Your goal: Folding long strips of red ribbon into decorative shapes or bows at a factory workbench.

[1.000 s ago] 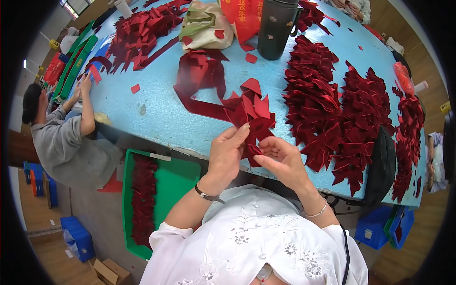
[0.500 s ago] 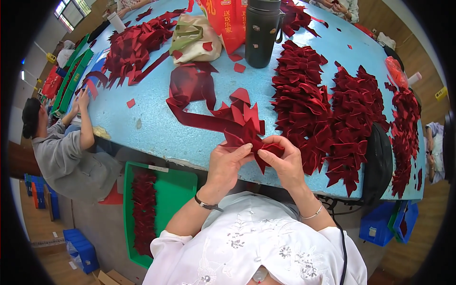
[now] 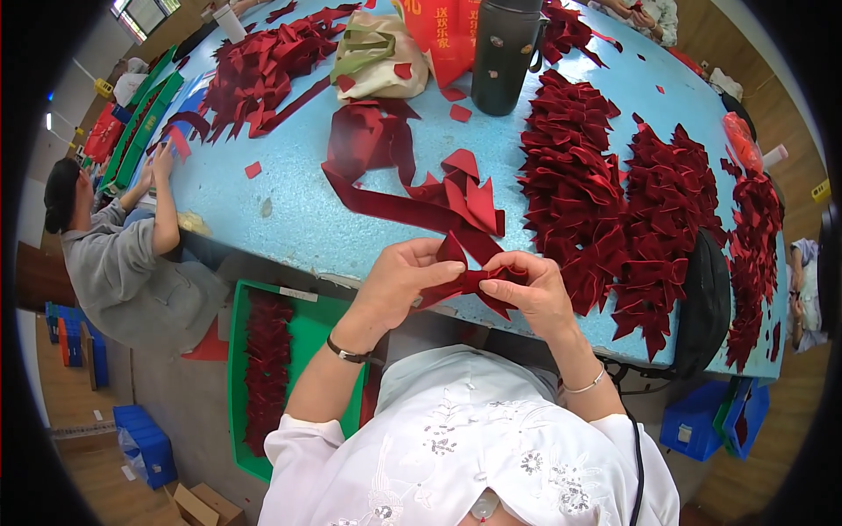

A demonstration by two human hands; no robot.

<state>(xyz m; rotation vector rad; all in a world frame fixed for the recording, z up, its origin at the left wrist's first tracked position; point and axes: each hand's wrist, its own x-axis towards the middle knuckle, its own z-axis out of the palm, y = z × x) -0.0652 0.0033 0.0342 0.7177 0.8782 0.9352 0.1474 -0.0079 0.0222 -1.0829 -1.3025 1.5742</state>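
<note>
Between my two hands, over the table's near edge, is a dark red velvet ribbon bow (image 3: 478, 279) with pointed tails. My left hand (image 3: 408, 280) pinches its left loop between thumb and fingers. On the other side, my right hand (image 3: 531, 289) grips the right loop, thumb near the middle knot. A long flat velvet ribbon (image 3: 386, 208) runs from a loose heap just beyond, and its end passes behind the bow. Short cut ribbon pieces (image 3: 463, 188) lie beside that strip.
Rows of finished bows (image 3: 574, 184) cover the blue table (image 3: 289, 223) to my right, beside a black bag (image 3: 704, 302). A dark flask (image 3: 506, 61) and a cloth bag (image 3: 381, 57) stand beyond. Below left is a green crate (image 3: 303, 351) holding bows. A person (image 3: 140, 254) sits at left.
My left hand has shifted and turned, lifting its wrist, and the bow's left loop is now folded more upright. The whole view has moved slightly. Both hands keep hold.
</note>
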